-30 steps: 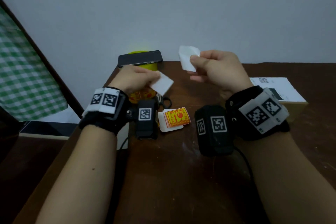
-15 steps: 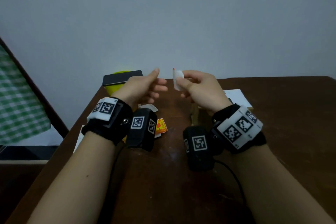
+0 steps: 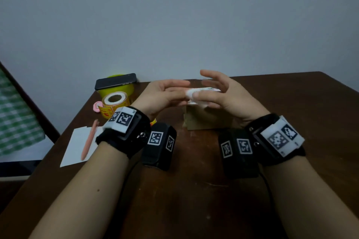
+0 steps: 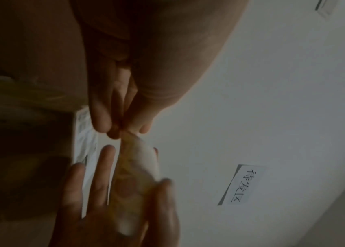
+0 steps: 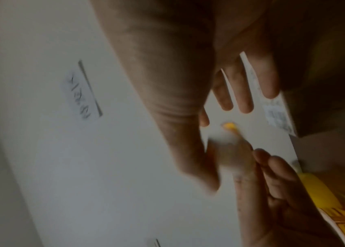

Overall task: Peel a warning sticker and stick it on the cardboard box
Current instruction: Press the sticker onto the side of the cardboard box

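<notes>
Both hands meet in mid-air just above the brown cardboard box (image 3: pixel 206 121), which has a white label (image 4: pixel 85 137) on top. Between them is the warning sticker (image 3: pixel 191 93), yellow printed side and white back, blurred in the wrist views (image 4: pixel 140 167) (image 5: pixel 228 147). My left hand (image 3: pixel 179 93) pinches one end with thumb and fingertips (image 4: pixel 112 128). My right hand (image 3: pixel 201 95) holds the other end under its thumb, its other fingers spread. Whether the sticker touches the box is hidden.
A roll of yellow warning stickers (image 3: pixel 114 103) stands at the back left, in front of a yellow container (image 3: pixel 120 89) with a black phone (image 3: pixel 115 82) on it. A pink pen (image 3: pixel 88 141) lies on white paper (image 3: pixel 75 147) near the table's left edge.
My left hand let go of the white backing it held and came across to take the sticker's free end. The sticker went from upright in my right hand to lying flat between both hands.
</notes>
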